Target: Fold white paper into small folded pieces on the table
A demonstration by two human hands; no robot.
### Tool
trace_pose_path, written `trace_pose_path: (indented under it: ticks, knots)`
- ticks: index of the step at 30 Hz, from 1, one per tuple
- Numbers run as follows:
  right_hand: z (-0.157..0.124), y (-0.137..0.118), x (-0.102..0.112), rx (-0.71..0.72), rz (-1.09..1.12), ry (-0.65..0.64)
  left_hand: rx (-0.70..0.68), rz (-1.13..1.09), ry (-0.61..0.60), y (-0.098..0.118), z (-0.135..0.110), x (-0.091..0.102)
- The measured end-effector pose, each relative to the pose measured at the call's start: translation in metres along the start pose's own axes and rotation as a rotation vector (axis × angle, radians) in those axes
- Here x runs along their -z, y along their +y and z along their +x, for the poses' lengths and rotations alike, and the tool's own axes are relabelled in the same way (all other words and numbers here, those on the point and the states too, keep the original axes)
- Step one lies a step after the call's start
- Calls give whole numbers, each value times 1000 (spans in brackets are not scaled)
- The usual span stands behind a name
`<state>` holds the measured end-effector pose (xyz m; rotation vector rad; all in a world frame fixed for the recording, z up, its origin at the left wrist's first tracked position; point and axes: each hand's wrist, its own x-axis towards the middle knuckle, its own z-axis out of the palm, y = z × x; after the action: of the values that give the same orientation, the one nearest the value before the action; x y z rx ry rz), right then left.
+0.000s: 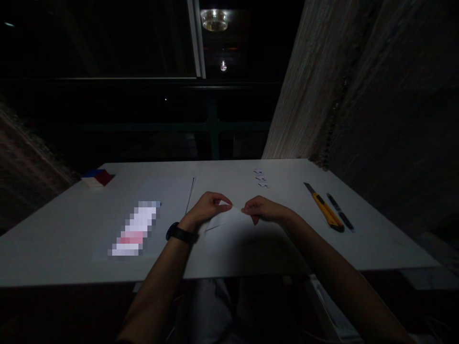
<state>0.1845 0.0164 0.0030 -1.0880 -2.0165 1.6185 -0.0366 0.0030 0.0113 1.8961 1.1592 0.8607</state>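
Over the middle of the white table, my left hand (209, 208) pinches one edge of a sheet of white paper (229, 222) between thumb and fingers. A dark watch (179, 233) sits on that wrist. My right hand (263, 209) pinches the paper's other side, a short gap from the left. Just under the right fingers a small dark red patch (255, 220) shows; what it is I cannot make out. The paper's near part lies in shadow and blends with the tabletop.
A phone (134, 229) with a blurred-out screen lies on white sheets (179, 191) at left. A red, blue and white block (97, 177) stands far left. Small paper pieces (261, 178) lie behind my hands. At right are a yellow utility knife (324, 208) and a black pen (340, 211).
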Motion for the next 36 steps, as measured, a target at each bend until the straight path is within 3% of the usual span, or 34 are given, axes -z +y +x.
trace_pose_path:
  ticks: [20,23,27,29,36]
  knots:
    - [-2,-4,0,29,94,45,24,0,85,-4,2,0]
    - [-1,-5,-2,93,23,172,60,-46,183,-3,2,0]
    - [4,-9,-8,186,-55,518,50,-140,335,1,2,-2]
    - [5,-12,-11,216,-91,629,37,-172,394,3,2,-3]
    - [4,-17,-18,221,-42,728,39,-154,474,9,2,-5]
